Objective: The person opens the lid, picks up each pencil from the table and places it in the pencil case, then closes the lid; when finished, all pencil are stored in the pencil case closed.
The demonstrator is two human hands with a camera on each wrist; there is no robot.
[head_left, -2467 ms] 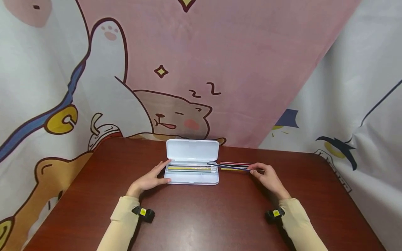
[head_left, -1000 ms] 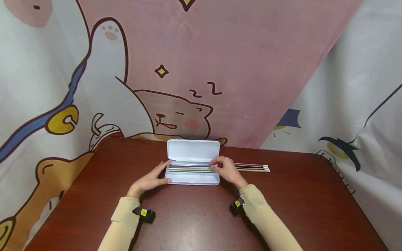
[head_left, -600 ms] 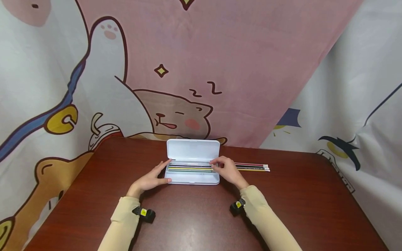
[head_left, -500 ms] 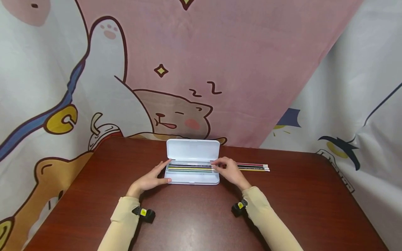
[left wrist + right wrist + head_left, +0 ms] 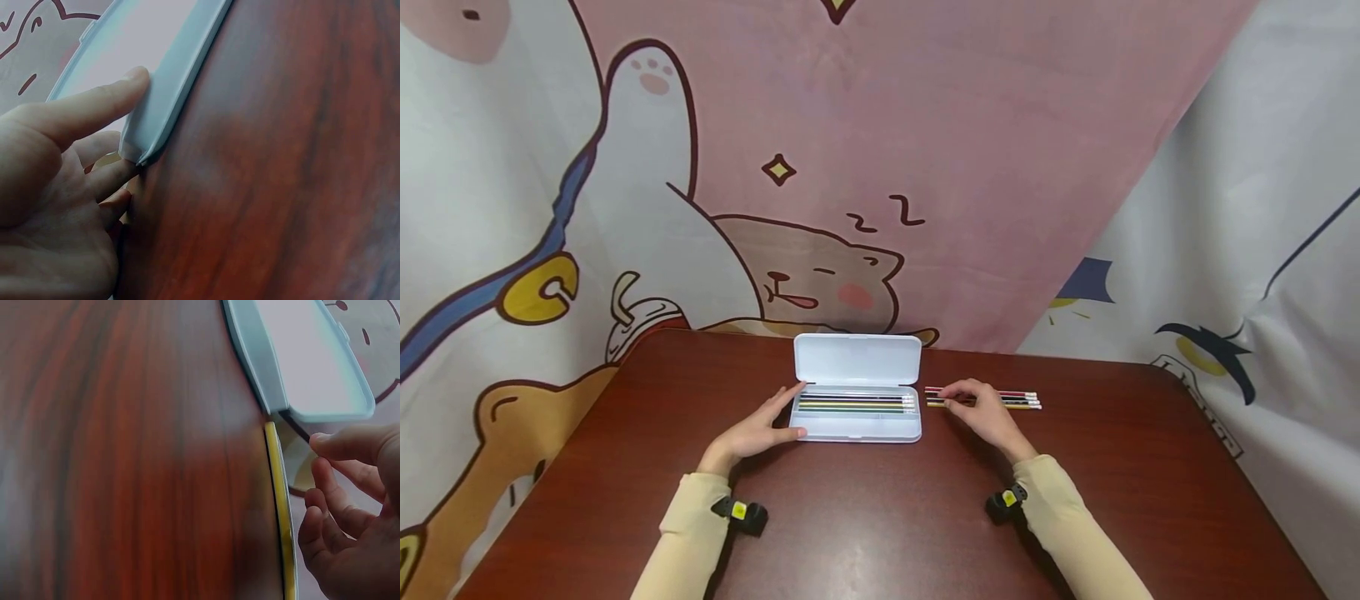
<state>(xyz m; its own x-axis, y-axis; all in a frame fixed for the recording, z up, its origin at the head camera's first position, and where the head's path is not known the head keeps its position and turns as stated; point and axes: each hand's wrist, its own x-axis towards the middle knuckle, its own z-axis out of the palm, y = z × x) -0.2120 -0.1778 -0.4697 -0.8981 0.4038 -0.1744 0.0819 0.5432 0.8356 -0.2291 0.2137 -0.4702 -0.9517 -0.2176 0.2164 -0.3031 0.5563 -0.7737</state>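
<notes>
A white pencil case [image 5: 856,432] lies with its lid up, and several pencils [image 5: 850,403] rest side by side in its rear compartment. At the case's left end is my left hand [image 5: 756,433], the thumb on the front corner and the extended index finger at the hinge corner. In the left wrist view the thumb [image 5: 106,103] lies along the case's rim. My right hand [image 5: 988,415] hovers over loose pencils [image 5: 1022,401] right of the case, with fingers loosely bent. The right wrist view shows nothing between thumb and fingers, and a yellow pencil [image 5: 279,500] beside them.
The brown wooden table [image 5: 865,508] reaches back to a printed curtain [image 5: 985,192]. Loose pencils point at the case's right end, their white erasers toward the right. Each wrist wears a black camera [image 5: 1006,502] on a strap.
My right hand carried a dark pencil from the loose group into the case, laid it there and let go. It has since moved back right over the loose pencils. The left hand stays put.
</notes>
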